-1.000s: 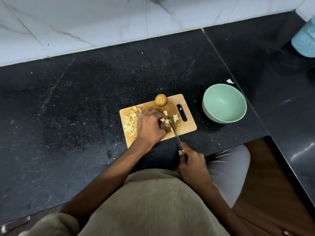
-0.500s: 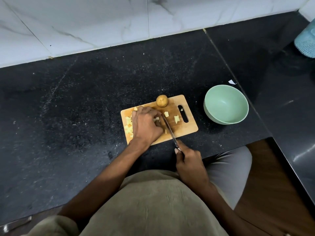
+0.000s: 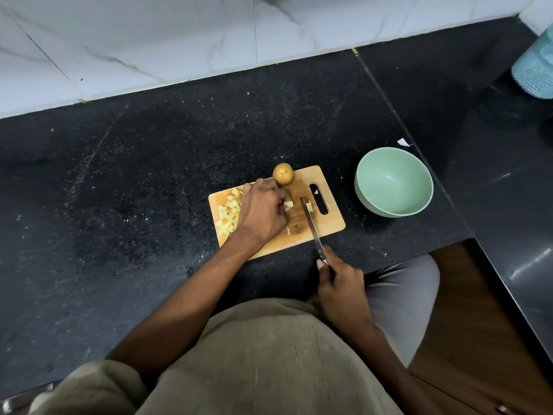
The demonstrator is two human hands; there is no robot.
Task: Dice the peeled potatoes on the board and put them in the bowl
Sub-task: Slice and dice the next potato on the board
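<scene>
A wooden cutting board (image 3: 327, 227) lies on the black counter. A whole potato (image 3: 282, 174) sits at its far edge. Several diced potato pieces (image 3: 228, 215) are piled on the board's left part. My left hand (image 3: 261, 214) lies over the board's middle, its curled fingers holding a small potato piece (image 3: 288, 204). My right hand (image 3: 341, 283) grips the handle of a knife (image 3: 310, 220), whose blade lies across the board just right of that piece. Another small piece (image 3: 309, 206) lies beside the blade tip. A pale green bowl (image 3: 393, 181) stands to the right of the board.
White marble wall tiles run behind the black counter (image 3: 134, 175). A light blue textured container (image 3: 535, 71) stands at the far right. A small white scrap (image 3: 402, 141) lies behind the bowl. The counter's front edge drops off near my right hand.
My left hand has slid back from the board's front toward the whole potato, and the knife blade has shifted right, away from the pieces it was cutting.
</scene>
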